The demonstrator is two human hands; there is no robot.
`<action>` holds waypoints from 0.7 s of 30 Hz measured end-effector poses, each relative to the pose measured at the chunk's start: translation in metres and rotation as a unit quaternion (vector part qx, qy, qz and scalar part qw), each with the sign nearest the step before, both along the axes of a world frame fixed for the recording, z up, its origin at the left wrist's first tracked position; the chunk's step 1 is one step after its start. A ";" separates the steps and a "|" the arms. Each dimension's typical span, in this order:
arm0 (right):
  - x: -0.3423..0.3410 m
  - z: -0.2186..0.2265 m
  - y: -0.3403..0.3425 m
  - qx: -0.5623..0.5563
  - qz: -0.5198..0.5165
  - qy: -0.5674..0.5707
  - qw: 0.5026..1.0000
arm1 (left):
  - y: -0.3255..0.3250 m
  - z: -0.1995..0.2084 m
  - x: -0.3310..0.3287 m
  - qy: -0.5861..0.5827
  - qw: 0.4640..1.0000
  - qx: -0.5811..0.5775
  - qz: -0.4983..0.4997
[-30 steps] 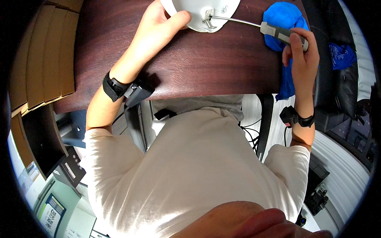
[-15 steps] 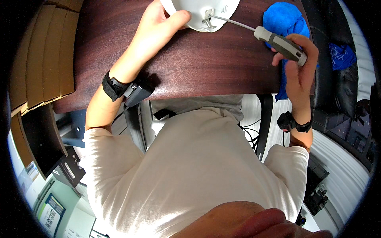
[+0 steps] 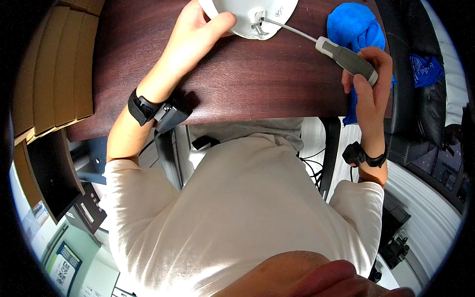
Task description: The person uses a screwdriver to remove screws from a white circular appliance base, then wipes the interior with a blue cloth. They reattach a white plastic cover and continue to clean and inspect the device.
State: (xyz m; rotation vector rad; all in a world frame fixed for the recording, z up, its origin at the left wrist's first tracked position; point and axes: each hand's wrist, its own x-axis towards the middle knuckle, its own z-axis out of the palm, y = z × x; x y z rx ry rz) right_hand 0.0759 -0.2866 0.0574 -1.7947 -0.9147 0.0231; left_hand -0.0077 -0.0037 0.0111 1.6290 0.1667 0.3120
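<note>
At the top of the head view is a white, shell-like curved part, cut off by the frame edge. My left hand grips its near left rim, thumb on the inner side and fingers hidden beneath. A small metal bracket sits inside the shell near its front edge. My right hand holds a screwdriver with a grey and dark handle, fingers and thumb around the handle's end. The screwdriver's shaft slants up and left, its tip at the bracket; the exact contact is too small to make out.
A crumpled blue cloth lies on the dark wooden table behind my right hand. Cardboard boxes stand along the left edge. A black leather seat is at the right, with another blue cloth on it.
My right hand has shifted slightly left and its hold has turned round the handle, which shows a different side. The shell and my left hand have hardly moved.
</note>
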 end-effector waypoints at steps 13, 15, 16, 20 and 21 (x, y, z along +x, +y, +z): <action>-0.002 0.005 -0.007 -0.137 -0.021 0.049 0.989 | 0.000 0.002 -0.002 0.005 1.000 0.003 0.008; 0.001 0.002 -0.008 -0.147 -0.022 0.042 0.988 | -0.002 0.003 -0.002 0.003 1.000 -0.006 0.009; 0.005 -0.001 -0.008 -0.149 -0.023 0.027 0.988 | -0.003 0.004 -0.002 0.004 1.000 -0.012 0.008; 0.006 0.004 0.001 -0.116 -0.079 0.258 0.956 | -0.001 0.000 -0.002 -0.004 1.000 0.001 0.008; 0.008 0.007 0.002 -0.136 -0.084 0.272 0.949 | 0.000 0.000 -0.002 0.000 1.000 0.007 0.006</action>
